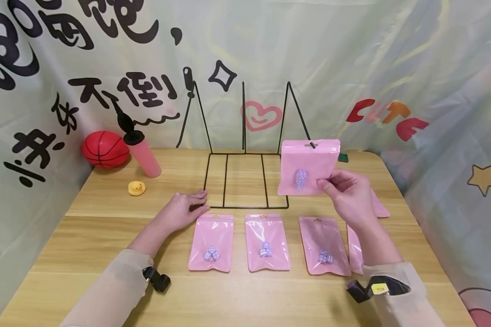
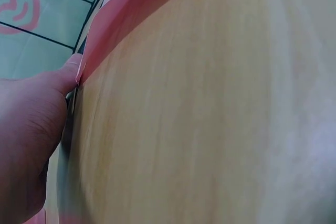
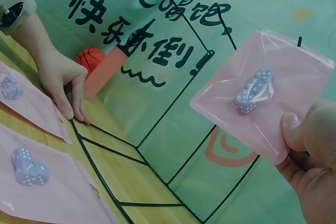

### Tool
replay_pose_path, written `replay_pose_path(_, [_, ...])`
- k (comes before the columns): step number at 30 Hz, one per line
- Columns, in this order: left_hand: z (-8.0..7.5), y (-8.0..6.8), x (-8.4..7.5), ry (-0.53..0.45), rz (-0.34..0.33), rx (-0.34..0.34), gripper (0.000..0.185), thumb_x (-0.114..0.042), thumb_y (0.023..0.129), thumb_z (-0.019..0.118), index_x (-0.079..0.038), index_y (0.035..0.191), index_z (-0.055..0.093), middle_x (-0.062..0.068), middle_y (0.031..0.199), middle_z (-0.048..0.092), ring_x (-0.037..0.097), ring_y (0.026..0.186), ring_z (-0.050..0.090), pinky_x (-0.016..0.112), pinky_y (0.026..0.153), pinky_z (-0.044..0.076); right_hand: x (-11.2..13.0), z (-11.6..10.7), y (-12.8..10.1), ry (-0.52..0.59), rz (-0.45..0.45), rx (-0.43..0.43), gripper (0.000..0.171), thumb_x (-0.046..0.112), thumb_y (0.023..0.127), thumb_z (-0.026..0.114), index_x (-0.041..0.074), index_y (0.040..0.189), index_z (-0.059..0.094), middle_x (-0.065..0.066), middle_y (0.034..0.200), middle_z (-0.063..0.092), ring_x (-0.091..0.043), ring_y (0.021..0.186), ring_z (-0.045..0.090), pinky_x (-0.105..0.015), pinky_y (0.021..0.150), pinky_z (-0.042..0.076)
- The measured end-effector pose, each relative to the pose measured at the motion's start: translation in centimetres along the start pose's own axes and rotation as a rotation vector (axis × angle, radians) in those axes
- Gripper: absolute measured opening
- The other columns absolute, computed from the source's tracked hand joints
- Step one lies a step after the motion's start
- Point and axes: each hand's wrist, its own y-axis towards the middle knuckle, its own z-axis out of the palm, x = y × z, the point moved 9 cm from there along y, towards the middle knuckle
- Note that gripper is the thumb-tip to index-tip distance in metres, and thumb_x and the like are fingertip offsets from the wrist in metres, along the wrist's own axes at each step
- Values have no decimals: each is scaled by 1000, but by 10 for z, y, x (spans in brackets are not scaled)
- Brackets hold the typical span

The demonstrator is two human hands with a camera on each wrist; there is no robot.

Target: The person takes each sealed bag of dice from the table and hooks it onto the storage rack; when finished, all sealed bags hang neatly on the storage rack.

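Note:
My right hand (image 1: 349, 195) pinches the lower right edge of a pink zip pouch (image 1: 290, 159) with several pale purple dice (image 3: 253, 90) inside. The pouch hangs upright at the right arm of a black wire rack (image 1: 245, 208), whose tip shows through the pouch's top hole. My left hand (image 1: 185, 209) holds the rack's front left corner between thumb and fingers. Close to its thumb lies a flat pink pouch (image 1: 202, 231). Further pink pouches (image 1: 255, 229) (image 1: 317, 231) with dice lie in a row in front of the rack.
More pink pouches (image 1: 355, 250) lie at the right, partly hidden by my right arm. Behind left stand a red basketball (image 1: 105, 150), a pink pump bottle (image 1: 146, 156) and a yellow toy duck (image 1: 137, 188). A printed curtain (image 1: 352, 54) hangs behind the wooden table (image 1: 106, 245).

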Motion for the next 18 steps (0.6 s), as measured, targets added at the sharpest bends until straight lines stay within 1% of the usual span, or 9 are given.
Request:
replay_pose_path(5, [0, -1, -1, 13, 4, -3, 38, -25, 99, 79, 0, 128, 74, 15, 140, 64, 30, 134, 59, 47, 113, 46, -4, 4, 9, -9, 25, 4, 14, 4, 98, 76, -8, 105, 75, -1, 88, 75, -16, 76, 66, -19, 69, 59])
replay_pose_path(8, [0, -1, -1, 15, -8, 1, 38, -25, 100, 79, -1, 129, 74, 14, 141, 64, 30, 135, 58, 48, 114, 45, -6, 6, 16, 13, 20, 5, 10, 3, 98, 76, -6, 104, 76, -2, 87, 75, -16, 75, 66, -19, 67, 58])
replay_pose_path(12, [1, -1, 0, 15, -25, 11, 38, -26, 100, 78, -1, 129, 73, 14, 142, 62, 30, 136, 57, 48, 114, 44, -6, 9, 26, 46, 1, 7, 5, 1, 97, 76, -1, 101, 78, -1, 86, 76, -13, 75, 67, -20, 68, 58])
replay_pose_path(15, [1, -1, 1, 14, -30, 16, 38, -26, 100, 78, -2, 130, 73, 14, 143, 62, 29, 136, 57, 48, 114, 44, -6, 12, 33, 64, -8, 9, 7, 1, 97, 76, -4, 103, 77, -1, 86, 76, -12, 76, 67, -20, 69, 58])
replay_pose_path(18, [1, -1, 1, 13, -28, 14, 38, -26, 100, 78, -2, 130, 73, 13, 143, 62, 29, 136, 57, 48, 114, 44, -6, 14, 40, 80, -9, 10, 13, 0, 98, 75, -10, 106, 75, 0, 87, 76, -11, 77, 68, -20, 70, 58])
